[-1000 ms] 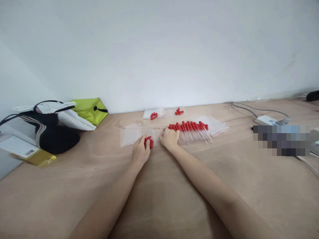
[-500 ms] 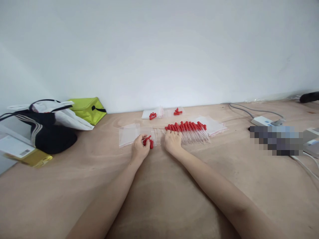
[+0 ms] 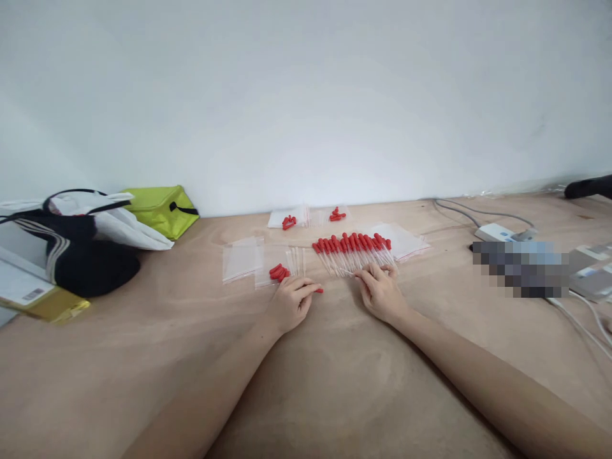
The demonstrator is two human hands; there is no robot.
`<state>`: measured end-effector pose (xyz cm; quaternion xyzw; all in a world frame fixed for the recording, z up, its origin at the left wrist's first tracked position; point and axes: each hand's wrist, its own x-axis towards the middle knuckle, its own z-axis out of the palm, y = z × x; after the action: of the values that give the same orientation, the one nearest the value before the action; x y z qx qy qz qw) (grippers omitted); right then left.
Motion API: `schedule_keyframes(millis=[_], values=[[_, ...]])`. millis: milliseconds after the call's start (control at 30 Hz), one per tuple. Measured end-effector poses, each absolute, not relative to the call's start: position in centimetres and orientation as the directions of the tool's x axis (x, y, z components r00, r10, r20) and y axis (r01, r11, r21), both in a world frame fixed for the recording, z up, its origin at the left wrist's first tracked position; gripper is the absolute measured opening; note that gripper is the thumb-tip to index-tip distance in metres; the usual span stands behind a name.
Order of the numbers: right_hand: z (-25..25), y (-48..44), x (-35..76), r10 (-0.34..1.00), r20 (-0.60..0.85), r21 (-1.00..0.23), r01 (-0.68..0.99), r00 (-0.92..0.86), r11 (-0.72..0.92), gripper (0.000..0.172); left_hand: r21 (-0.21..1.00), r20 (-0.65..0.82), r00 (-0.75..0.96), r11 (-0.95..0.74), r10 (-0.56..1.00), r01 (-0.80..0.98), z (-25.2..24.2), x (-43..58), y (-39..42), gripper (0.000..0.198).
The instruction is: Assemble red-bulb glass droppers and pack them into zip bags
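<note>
My left hand is closed, a small red rubber bulb pinched at its fingertips just above the table. To its upper left, a pile of red bulbs lies on a clear zip bag beside several loose clear tubes. My right hand is closed too, at the near edge of a row of red-topped droppers. A thin clear tube juts leftward from its fingers, which partly hide it. The row's tubes point toward me.
Flat zip bags lie at left, and more bags at right. Farther back are other red bulbs. A black cap and a green bag stand left; a power strip with cables lies right.
My left hand has come off the bulb pile, moving right and nearer with one bulb. My right hand has shifted right along the dropper row, a tube now in its fingers.
</note>
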<state>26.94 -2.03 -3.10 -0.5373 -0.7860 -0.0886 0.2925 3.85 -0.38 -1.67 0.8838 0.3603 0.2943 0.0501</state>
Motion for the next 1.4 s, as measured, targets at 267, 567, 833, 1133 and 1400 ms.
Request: schedule_keyframes(millis=[267,567,833,1133,1400], values=[[-3.2,-1.8,25.8,0.741,0.521,-0.166,0.801,-0.424,0.575,0.024,0.126,0.479,0.499,-0.619,0.722,0.775,-1.4,4.5,-0.4,0.021],[-3.4,-1.6,25.6,0.754,0.513,-0.251,0.769,-0.409,0.588,0.023,0.13,0.515,0.467,-0.604,0.718,0.786,-1.4,4.8,-0.3,0.015],[-3.4,-1.5,25.3,0.751,0.523,-0.287,0.746,-0.404,0.601,0.022,0.264,0.469,0.47,-0.627,0.748,0.733,-1.2,5.0,-0.8,0.012],[-3.3,-1.4,25.4,0.694,0.547,-0.281,0.679,-0.468,0.679,0.019,0.334,0.506,0.521,-0.714,0.687,0.616,-1.8,4.9,-0.6,0.012],[-3.0,-1.5,25.4,0.705,0.54,-0.34,0.647,-0.459,0.682,0.021,0.442,0.532,0.529,-0.75,0.661,0.492,-2.2,4.4,-0.3,0.021]])
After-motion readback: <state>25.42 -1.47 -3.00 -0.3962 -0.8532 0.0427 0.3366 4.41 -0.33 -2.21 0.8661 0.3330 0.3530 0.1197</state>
